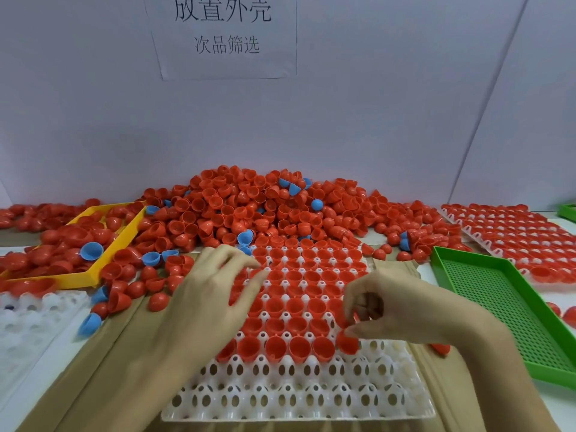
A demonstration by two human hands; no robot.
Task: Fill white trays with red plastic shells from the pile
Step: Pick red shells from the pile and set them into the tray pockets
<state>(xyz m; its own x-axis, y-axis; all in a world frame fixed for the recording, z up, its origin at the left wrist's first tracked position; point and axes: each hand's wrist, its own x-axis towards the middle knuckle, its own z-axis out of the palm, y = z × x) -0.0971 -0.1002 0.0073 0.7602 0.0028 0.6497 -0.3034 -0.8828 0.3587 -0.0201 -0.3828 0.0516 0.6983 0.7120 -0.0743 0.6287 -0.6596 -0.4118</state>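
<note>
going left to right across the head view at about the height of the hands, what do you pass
Empty white plastic tray → yellow plastic tray holding red and blue shells → left hand → white moulded tray part-filled with red plastic shells → right hand pinching a red plastic shell → green perforated plastic tray → full white tray of red shells.

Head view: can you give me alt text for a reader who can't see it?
A right hand sets a red shell into the white tray, whose near rows stand empty, while the left hand rests open over filled rows. Behind lies a pile of red shells, flanked by a yellow tray and a green tray.
</note>
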